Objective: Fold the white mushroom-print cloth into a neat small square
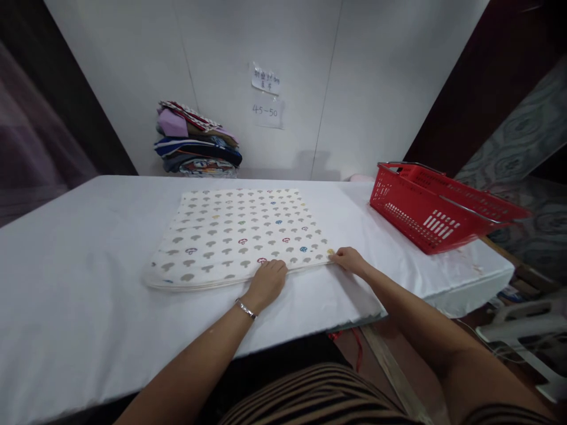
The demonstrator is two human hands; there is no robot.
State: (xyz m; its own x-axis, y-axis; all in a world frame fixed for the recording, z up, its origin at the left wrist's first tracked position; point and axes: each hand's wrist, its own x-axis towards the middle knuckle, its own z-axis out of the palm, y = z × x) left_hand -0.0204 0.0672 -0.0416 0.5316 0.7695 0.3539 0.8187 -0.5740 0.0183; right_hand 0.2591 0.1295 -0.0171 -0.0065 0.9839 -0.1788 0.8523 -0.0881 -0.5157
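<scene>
While left hand (268,283) rests on near edge, fingers together, grip unclear, mushroom-print cloth (248,227) spreads beyond; right hand (348,260) pinches corner.

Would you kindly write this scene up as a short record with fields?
Left hand: on the near edge of the mushroom-print cloth
Right hand: pinching its near right corner
Cloth: lying flat in layers on the white cover
Red basket: at the cover's right end
Fabric pile: at the back left, by the wall
Lower note: reads "45-50"
</scene>
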